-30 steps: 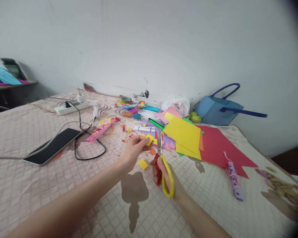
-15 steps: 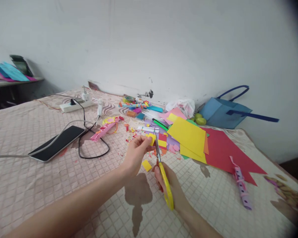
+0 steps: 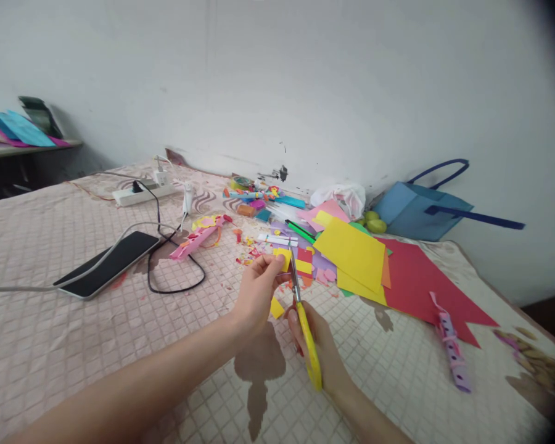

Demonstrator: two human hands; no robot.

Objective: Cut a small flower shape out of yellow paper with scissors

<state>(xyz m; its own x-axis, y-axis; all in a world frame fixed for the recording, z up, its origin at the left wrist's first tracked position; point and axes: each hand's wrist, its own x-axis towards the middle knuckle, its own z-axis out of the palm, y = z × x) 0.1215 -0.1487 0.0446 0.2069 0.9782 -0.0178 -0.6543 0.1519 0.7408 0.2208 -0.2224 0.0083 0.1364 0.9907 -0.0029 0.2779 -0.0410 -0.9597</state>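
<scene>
My left hand (image 3: 258, 285) pinches a small yellow paper piece (image 3: 285, 259) between thumb and fingers. In my right hand (image 3: 312, 330) are scissors with yellow handles (image 3: 311, 351), their blades pointing away from me and lying just right of the yellow piece. Whether the blades touch the paper is hard to tell. Another small yellow piece (image 3: 276, 308) lies on the cloth below my left fingers. Beyond the hands are a red and yellow piece (image 3: 304, 262) and purple paper (image 3: 324, 261).
Yellow sheets (image 3: 351, 253) and red paper (image 3: 425, 277) lie to the right, with a blue bag (image 3: 420, 209) behind. A purple roll (image 3: 453, 351) is at the right. On the left are a black phone-like slab (image 3: 106, 265), cables and a power strip (image 3: 141, 194).
The view has shifted slightly. Both hands keep nearly the same pose, and my left hand now covers part of the loose yellow piece.
</scene>
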